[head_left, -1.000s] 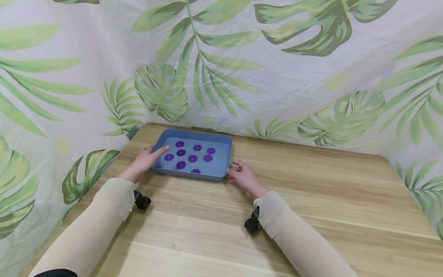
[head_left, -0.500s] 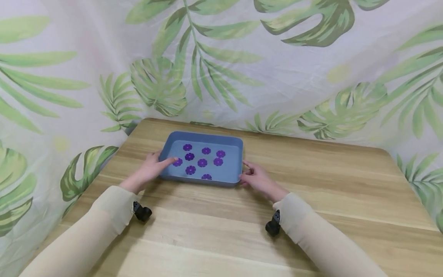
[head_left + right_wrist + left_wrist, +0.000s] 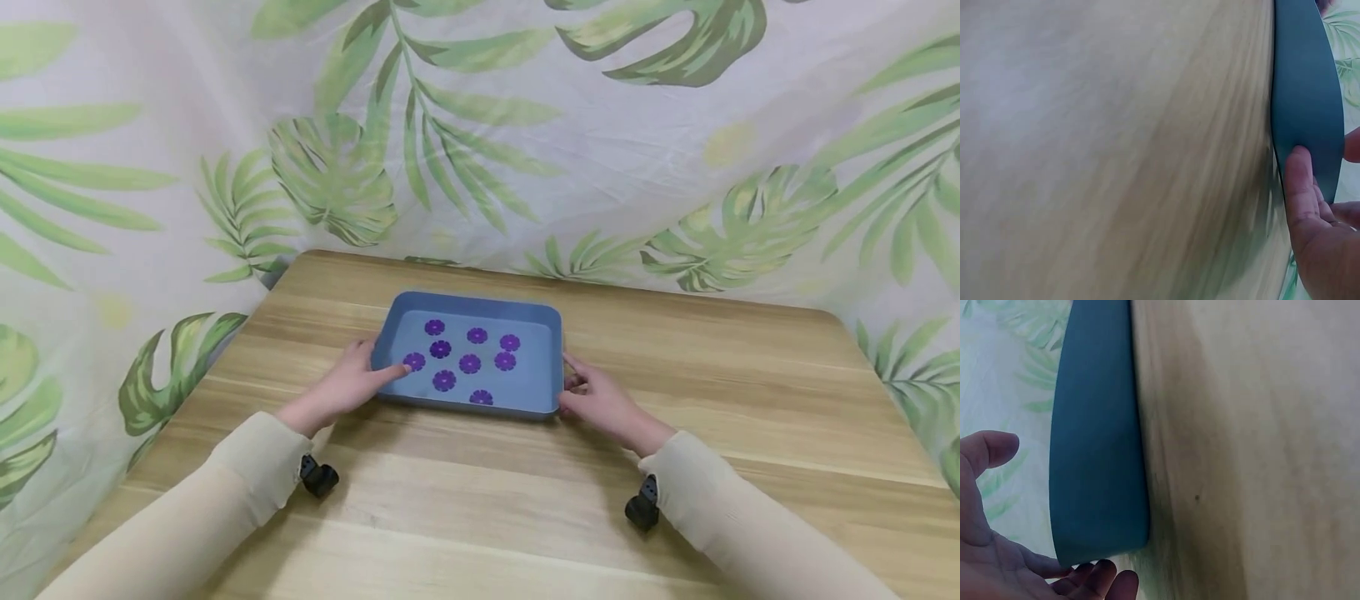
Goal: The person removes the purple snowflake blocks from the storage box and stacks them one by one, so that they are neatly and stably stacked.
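A shallow blue tray (image 3: 480,310) lies on the wooden table, with several purple flower shapes (image 3: 444,381) across its floor. Whether those are loose or fixed cannot be told. My left hand (image 3: 345,387) holds the tray's left side, its thumb over the rim and its other fingers outside. In the left wrist view, curled fingers (image 3: 1104,578) are against the end of the tray wall (image 3: 1097,444). My right hand (image 3: 611,412) grips the near right corner. The right wrist view has one fingertip pressing the outer wall (image 3: 1307,81), with other fingers around the corner.
The wooden table (image 3: 750,392) reaches back to a white cloth (image 3: 637,167) printed with green leaves, which also hangs along the left side. A small black camera is strapped at each wrist, below the beige sleeves (image 3: 225,483).
The tray has slid right and a little toward me, with both hands moving along on it. The flower shapes kept their places inside. The head view has tilted slightly downward.
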Demonstrator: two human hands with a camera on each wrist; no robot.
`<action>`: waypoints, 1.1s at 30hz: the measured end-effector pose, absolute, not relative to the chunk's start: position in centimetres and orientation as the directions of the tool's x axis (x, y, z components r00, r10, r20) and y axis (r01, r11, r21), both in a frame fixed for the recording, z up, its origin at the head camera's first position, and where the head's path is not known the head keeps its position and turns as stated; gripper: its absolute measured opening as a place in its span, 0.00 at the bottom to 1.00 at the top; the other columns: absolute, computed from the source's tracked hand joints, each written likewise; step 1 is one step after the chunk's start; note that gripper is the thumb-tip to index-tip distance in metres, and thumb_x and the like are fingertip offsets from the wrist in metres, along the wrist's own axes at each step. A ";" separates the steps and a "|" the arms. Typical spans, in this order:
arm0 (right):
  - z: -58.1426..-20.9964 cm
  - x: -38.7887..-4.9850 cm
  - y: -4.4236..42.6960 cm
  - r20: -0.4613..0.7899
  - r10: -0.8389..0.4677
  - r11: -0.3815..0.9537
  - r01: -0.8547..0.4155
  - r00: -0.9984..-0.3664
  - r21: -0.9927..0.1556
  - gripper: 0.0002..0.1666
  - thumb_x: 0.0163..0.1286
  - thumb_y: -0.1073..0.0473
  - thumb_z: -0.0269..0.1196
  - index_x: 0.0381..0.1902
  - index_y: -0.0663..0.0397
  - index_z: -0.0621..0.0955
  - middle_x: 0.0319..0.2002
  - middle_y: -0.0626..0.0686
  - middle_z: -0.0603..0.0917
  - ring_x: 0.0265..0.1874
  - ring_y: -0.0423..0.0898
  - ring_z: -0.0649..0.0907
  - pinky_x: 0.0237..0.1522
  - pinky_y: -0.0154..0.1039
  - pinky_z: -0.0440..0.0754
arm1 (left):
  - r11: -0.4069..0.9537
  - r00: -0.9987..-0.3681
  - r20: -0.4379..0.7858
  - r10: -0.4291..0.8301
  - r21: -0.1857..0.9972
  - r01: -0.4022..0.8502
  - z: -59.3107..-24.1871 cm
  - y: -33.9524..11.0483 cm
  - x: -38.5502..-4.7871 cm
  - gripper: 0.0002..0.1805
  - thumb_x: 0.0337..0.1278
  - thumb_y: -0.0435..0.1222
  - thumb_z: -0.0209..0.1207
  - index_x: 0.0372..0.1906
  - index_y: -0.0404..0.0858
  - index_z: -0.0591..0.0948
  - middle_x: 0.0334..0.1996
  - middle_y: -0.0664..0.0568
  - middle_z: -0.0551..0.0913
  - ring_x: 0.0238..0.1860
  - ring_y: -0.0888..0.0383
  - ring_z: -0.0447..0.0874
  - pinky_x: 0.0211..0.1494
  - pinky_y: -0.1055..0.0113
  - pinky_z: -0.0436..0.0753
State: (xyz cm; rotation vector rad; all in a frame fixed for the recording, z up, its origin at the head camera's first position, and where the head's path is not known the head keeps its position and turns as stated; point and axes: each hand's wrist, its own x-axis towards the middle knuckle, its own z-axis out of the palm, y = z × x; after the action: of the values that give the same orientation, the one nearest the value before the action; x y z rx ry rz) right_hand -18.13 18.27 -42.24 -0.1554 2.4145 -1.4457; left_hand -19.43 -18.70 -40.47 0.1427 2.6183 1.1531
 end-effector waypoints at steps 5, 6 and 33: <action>-41.9 -17.1 19.0 -0.204 -0.276 0.491 0.045 -0.939 -0.870 0.50 0.63 0.69 0.61 0.81 0.66 0.55 0.50 0.66 0.79 0.35 0.47 0.85 0.33 0.39 0.83 | 0.734 -0.959 -0.157 0.236 0.676 0.070 -40.9 -18.2 -18.7 0.53 0.70 0.49 0.60 0.78 0.18 0.46 0.72 0.17 0.53 0.71 0.24 0.58 0.73 0.33 0.59; -41.9 -16.9 19.1 -0.197 -0.279 0.490 0.037 -0.940 -0.871 0.50 0.63 0.69 0.61 0.81 0.67 0.55 0.51 0.66 0.79 0.35 0.47 0.85 0.33 0.39 0.83 | 0.743 -0.960 -0.146 0.240 0.664 0.085 -40.9 -18.0 -18.6 0.53 0.69 0.49 0.61 0.78 0.17 0.47 0.71 0.17 0.54 0.71 0.24 0.59 0.73 0.33 0.60; -41.6 -15.1 20.7 -0.187 -0.298 0.581 -0.023 -0.936 -0.814 0.51 0.63 0.68 0.61 0.81 0.70 0.52 0.51 0.63 0.80 0.34 0.46 0.81 0.26 0.36 0.78 | 0.904 -0.909 -0.024 0.416 0.118 0.410 -42.0 -18.2 -18.2 0.69 0.56 0.74 0.56 0.78 0.20 0.52 0.77 0.26 0.56 0.75 0.32 0.59 0.69 0.33 0.66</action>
State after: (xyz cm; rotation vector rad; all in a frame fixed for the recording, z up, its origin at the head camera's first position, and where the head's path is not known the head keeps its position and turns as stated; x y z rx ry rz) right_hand -15.06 20.72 -41.64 -0.2626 2.5108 -1.2859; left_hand -18.16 -18.21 -42.05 0.6551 3.0177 0.1703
